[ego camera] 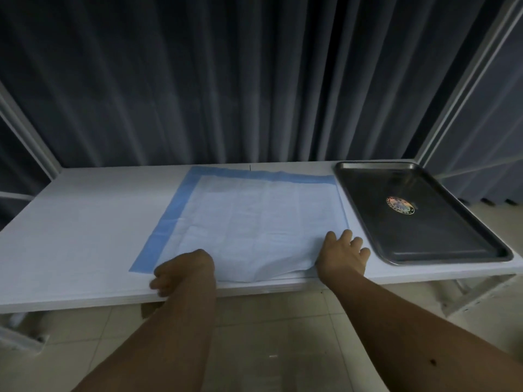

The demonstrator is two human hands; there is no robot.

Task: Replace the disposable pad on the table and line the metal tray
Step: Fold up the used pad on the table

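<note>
Pad (254,216) gripped at near edge by curled left hand (181,268); right hand (343,254) flat on its corner.

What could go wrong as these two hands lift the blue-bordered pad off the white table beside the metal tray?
1. The right hand lies open on the blue-bordered disposable pad while the left hand curls at its near edge, so an uneven pull might tear or bunch it.
2. The rectangular metal tray sits close beside the pad on the white table; a sweeping pad could nudge it toward the edge.
</note>
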